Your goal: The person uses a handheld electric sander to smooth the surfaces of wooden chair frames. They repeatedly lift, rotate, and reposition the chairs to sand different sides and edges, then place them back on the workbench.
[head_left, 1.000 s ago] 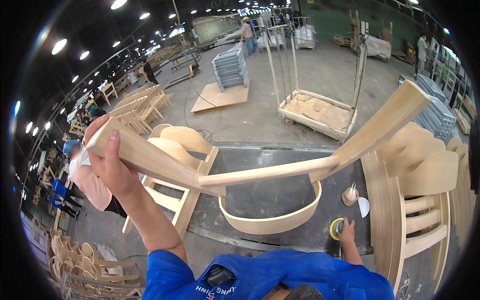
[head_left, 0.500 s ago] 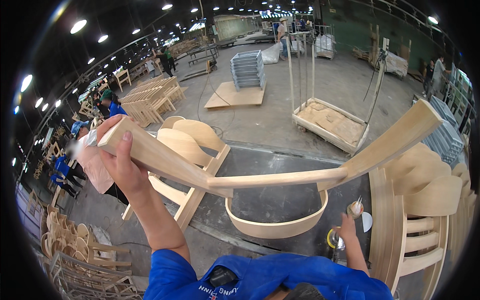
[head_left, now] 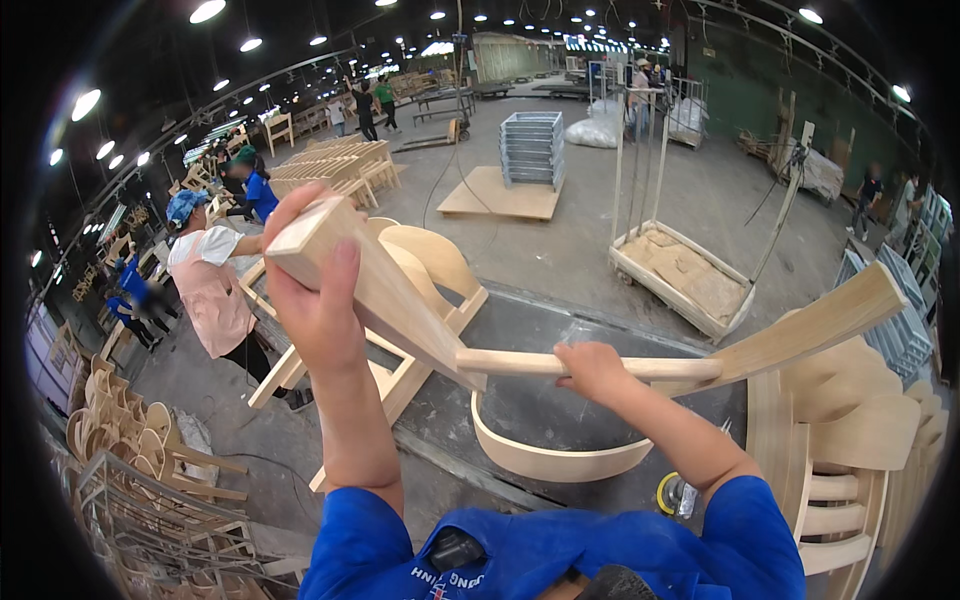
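A pale wooden chair frame (head_left: 418, 300) is held up before me, its two flared legs joined by a rail (head_left: 640, 368). My left hand (head_left: 325, 285) grips the end of the left leg, thumb on the near face and fingers over the far side. Around the middle of the rail, my right hand (head_left: 592, 372) is closed. Below the rail hangs a curved wooden band (head_left: 560, 462), over the dark worktable (head_left: 535, 412). A roll of tape with a yellow rim (head_left: 668, 493) lies under my right forearm.
Another wooden chair frame (head_left: 455, 325) rests at the table's left. Stacked curved chair parts (head_left: 860, 425) stand close on the right. A co-worker in a pink apron (head_left: 205, 290) is at the left. Beyond the table are a wheeled cart (head_left: 685, 275) and stacked grey crates (head_left: 532, 148).
My right hand has left the small bottle on the table and taken hold of the rail. The left hand still grips the leg. The whole view has shifted somewhat.
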A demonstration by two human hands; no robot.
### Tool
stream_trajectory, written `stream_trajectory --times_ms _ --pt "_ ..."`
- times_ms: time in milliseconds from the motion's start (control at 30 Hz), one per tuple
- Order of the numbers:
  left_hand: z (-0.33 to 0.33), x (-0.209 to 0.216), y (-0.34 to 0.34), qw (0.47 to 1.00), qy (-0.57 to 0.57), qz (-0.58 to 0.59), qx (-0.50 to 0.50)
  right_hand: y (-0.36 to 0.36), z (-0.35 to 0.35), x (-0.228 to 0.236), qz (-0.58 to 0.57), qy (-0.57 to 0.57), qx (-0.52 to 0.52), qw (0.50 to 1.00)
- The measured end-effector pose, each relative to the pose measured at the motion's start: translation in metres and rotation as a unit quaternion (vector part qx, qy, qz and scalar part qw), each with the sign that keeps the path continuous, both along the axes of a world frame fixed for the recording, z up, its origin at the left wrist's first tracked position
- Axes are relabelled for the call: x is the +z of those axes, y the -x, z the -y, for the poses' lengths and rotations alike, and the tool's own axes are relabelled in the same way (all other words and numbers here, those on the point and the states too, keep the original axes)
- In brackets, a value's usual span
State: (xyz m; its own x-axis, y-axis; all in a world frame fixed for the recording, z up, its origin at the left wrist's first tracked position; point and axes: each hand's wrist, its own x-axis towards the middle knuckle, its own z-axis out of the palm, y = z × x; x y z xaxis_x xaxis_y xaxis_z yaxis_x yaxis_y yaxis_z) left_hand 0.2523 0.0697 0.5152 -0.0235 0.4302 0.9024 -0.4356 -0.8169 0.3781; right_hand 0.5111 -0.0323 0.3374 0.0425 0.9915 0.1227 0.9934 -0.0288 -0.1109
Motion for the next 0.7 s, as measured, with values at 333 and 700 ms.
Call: stream_trajectory --times_ms 333,700 --pt "-0.069 -0.452 0.045 0.746 0.452 -0.467 0.146 0.002 0.007 -0.017 0.017 -0.064 -0.02 0.998" --pt "-0.013 -0.544 -0.005 0.57 0.715 -0.347 -0.211 0.006 0.017 -0.017 0.042 -0.096 0.022 0.994"
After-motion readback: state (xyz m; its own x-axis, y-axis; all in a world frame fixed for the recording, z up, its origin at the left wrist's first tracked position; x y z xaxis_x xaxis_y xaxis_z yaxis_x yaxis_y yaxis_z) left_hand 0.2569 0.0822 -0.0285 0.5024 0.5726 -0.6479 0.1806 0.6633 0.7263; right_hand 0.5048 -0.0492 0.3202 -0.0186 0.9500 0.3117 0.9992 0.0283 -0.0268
